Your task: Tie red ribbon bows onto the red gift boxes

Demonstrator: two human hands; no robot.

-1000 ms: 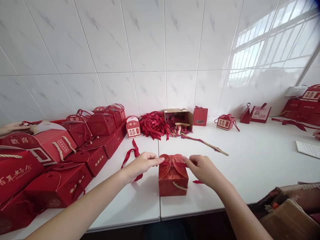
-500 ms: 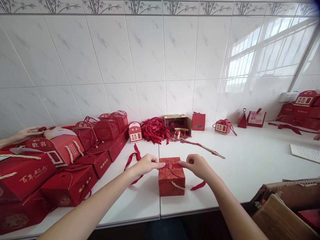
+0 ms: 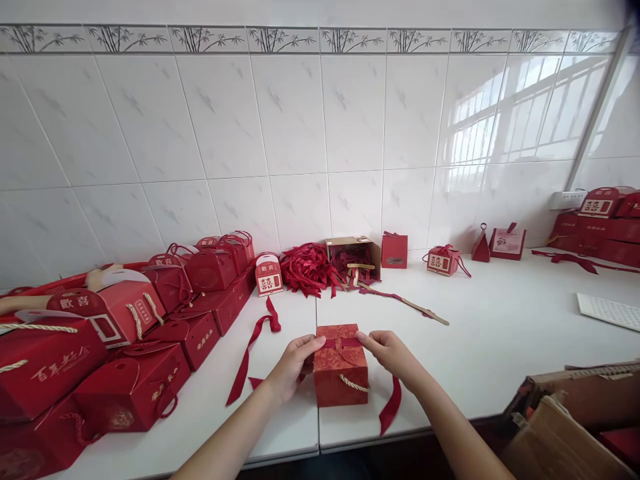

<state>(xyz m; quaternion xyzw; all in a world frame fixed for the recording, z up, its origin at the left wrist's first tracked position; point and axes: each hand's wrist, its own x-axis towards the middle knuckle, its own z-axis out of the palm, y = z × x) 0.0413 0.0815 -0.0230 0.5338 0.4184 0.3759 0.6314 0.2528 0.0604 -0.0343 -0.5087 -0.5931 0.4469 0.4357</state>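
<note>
Tiled wall (image 3: pixel 295 113), seamed white table (image 3: pixel 475 353), red box (image 3: pixel 333 390), left hand (image 3: pixel 294 365) and right hand (image 3: pixel 393 357) pinching its ribbon (image 3: pixel 351 343)

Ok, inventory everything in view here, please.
Patterned box: one, red, between hands
Ribbon: one, red, across its top
Ribbon tails: at least two, red, flanking box
Stacked boxes: many, red, left
Basket: one, red, behind them
Standing box: one, red, centre back
Ribbon heap: one, red, beside it
Small carton: one, brown, back centre
Strip: one, gold, before carton
Gift packages: four, mostly red, back right
Far boxes: several, red, far right
Far ribbon: some, red, before them
Socket block: one, white, right wall
Keyboard: one, white, right edge
Large carton: one, brown, lower right
Tabletop: two panels, white, beneath
Wall: one, white, behind
Another person's arm: one, left edge
Left hand, right hand: two, at ribbon
</note>
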